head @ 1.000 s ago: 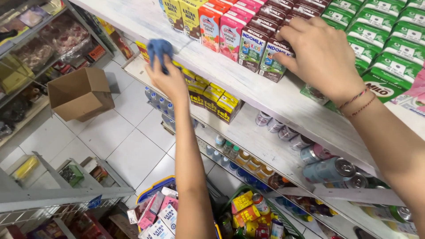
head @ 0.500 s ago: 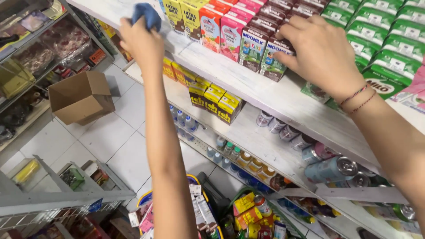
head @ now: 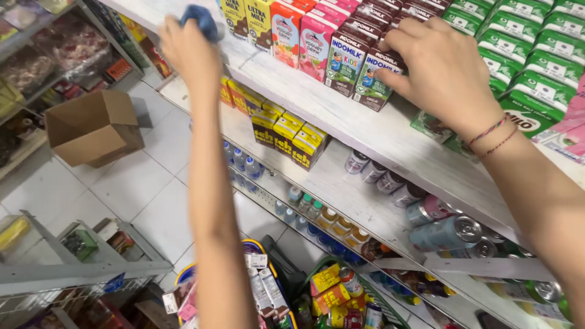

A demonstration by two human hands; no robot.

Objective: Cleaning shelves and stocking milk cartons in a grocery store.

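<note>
My left hand [head: 186,49] grips a blue cloth [head: 200,19] and presses it against the white top shelf [head: 341,116], left of the carton row. My right hand [head: 442,70] rests on the tops of dark maroon milk cartons [head: 359,67] at the shelf's front edge, fingers spread over them. Red and pink cartons [head: 301,33] and yellow-brown cartons [head: 247,18] stand between the two hands. Green cartons [head: 524,67] fill the shelf to the right of my right hand.
Yellow tea boxes [head: 286,131] and cans [head: 445,225] lie on the shelf below, small bottles [head: 304,207] lower still. An open cardboard box [head: 91,125] sits on the white tiled floor. A basket of goods [head: 329,292] stands below; another rack [head: 55,55] lines the left.
My left hand has risen with the blue cloth from the second shelf's edge up to the top shelf. My right hand has stayed on the maroon cartons.
</note>
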